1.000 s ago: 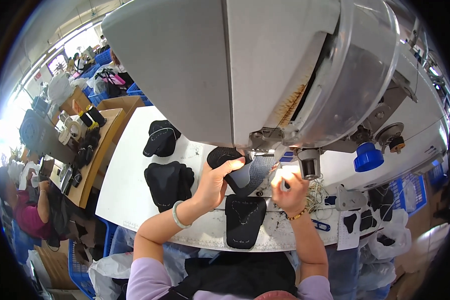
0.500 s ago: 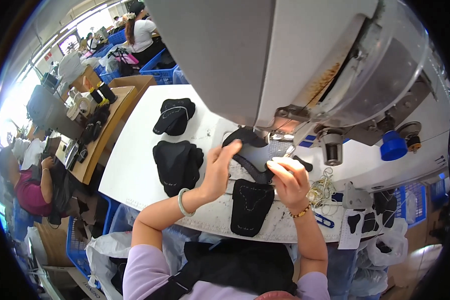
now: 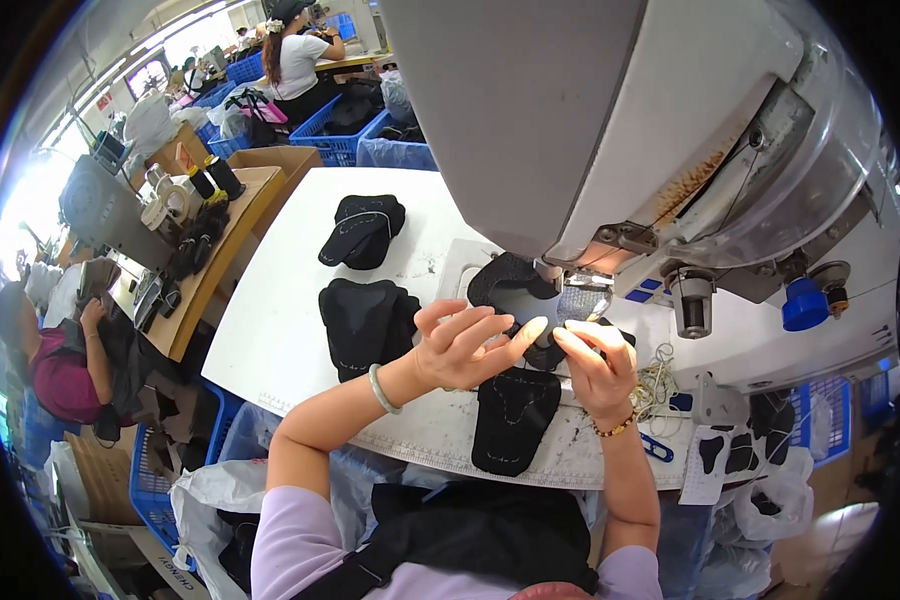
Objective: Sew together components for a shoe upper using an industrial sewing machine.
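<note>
A curved black fabric piece [image 3: 496,279] lies on the machine bed beneath the head of a large grey sewing machine [image 3: 540,120]. My left hand [image 3: 465,345] is over the near side of this piece with its fingers spread and nothing visible in them. Close to its fingertips, my right hand [image 3: 600,370] has thumb and fingers drawn together at the piece's near right edge. What they pinch, if anything, is too small to make out. Just below my hands lies a black fabric panel [image 3: 515,425] with a pale stitched outline.
Two stacks of black panels, a banded one [image 3: 362,232] and a larger one [image 3: 365,325], lie on the white table to the left. Tangled thread [image 3: 655,385] and blue thread snips [image 3: 656,447] are at right. Co-workers sit beyond and at far left.
My left hand has come off the black piece's left side toward my right hand, its fingers spreading. The piece has turned under the machine head. The whole view has shifted slightly.
</note>
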`<state>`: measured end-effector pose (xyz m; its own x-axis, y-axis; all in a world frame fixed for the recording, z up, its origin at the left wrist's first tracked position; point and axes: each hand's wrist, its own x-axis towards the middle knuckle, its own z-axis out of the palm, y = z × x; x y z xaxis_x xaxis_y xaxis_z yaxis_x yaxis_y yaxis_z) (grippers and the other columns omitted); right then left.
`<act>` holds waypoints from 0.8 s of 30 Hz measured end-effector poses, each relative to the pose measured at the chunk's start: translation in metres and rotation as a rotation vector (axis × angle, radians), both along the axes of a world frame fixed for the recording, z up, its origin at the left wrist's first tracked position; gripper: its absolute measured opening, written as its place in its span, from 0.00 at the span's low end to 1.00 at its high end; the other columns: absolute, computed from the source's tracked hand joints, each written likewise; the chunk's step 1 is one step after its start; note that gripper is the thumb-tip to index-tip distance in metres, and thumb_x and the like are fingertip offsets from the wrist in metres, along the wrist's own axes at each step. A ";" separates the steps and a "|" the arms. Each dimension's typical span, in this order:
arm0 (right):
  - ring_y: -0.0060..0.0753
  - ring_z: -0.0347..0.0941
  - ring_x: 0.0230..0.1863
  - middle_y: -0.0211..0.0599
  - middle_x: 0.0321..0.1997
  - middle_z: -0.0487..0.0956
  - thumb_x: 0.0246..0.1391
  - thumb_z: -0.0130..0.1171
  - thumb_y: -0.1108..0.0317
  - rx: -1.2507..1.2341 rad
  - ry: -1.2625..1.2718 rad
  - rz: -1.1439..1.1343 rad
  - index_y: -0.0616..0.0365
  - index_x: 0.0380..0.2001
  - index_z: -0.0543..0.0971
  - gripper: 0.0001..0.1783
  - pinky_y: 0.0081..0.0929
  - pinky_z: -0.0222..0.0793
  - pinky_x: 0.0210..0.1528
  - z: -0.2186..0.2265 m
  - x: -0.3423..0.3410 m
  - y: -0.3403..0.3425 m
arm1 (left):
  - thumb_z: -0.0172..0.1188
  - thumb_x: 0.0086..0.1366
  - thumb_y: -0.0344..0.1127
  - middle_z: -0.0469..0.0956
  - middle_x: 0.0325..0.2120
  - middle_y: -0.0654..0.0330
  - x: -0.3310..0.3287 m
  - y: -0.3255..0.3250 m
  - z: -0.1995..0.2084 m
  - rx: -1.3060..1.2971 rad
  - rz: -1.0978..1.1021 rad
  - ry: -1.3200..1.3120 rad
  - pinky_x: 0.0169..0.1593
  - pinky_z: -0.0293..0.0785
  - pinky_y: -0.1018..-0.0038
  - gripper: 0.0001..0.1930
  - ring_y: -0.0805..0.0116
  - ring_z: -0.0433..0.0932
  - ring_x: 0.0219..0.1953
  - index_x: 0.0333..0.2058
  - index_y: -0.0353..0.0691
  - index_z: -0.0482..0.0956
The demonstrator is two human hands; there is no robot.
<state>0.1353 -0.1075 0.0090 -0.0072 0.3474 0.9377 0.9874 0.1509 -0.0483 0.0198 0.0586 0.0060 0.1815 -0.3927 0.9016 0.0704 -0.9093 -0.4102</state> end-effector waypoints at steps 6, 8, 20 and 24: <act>0.23 0.72 0.38 0.22 0.38 0.75 0.36 0.63 0.76 0.018 -0.041 -0.176 0.47 0.35 0.81 0.18 0.23 0.66 0.41 0.001 -0.002 -0.008 | 0.59 0.53 0.34 0.70 0.34 0.74 0.001 -0.002 0.002 -0.007 -0.029 -0.036 0.45 0.61 0.75 0.10 0.78 0.68 0.40 0.33 0.61 0.81; 0.33 0.72 0.40 0.28 0.37 0.77 0.38 0.64 0.77 -0.040 -0.100 -0.112 0.54 0.32 0.81 0.12 0.28 0.67 0.42 0.003 0.000 -0.012 | 0.59 0.53 0.34 0.70 0.34 0.74 0.003 0.000 0.001 0.002 -0.032 -0.043 0.46 0.61 0.75 0.10 0.78 0.69 0.40 0.32 0.61 0.81; 0.33 0.73 0.41 0.29 0.37 0.79 0.41 0.63 0.76 -0.115 -0.058 -0.058 0.55 0.29 0.79 0.09 0.29 0.67 0.44 0.005 0.009 -0.017 | 0.53 0.58 0.32 0.71 0.38 0.73 0.010 -0.004 0.001 -0.011 -0.060 -0.006 0.48 0.62 0.74 0.13 0.76 0.67 0.43 0.35 0.65 0.80; 0.34 0.73 0.40 0.29 0.38 0.79 0.41 0.62 0.77 -0.099 -0.053 -0.051 0.56 0.29 0.78 0.08 0.29 0.67 0.43 0.006 0.007 -0.015 | 0.67 0.49 0.42 0.66 0.35 0.71 0.007 -0.002 0.003 0.040 -0.032 0.018 0.40 0.60 0.77 0.10 0.72 0.63 0.39 0.32 0.67 0.82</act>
<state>0.1425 -0.1224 0.0148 -0.0362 0.4393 0.8976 0.9952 0.0976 -0.0076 0.0270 0.0571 0.0094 0.1845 -0.4340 0.8818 0.0334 -0.8939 -0.4470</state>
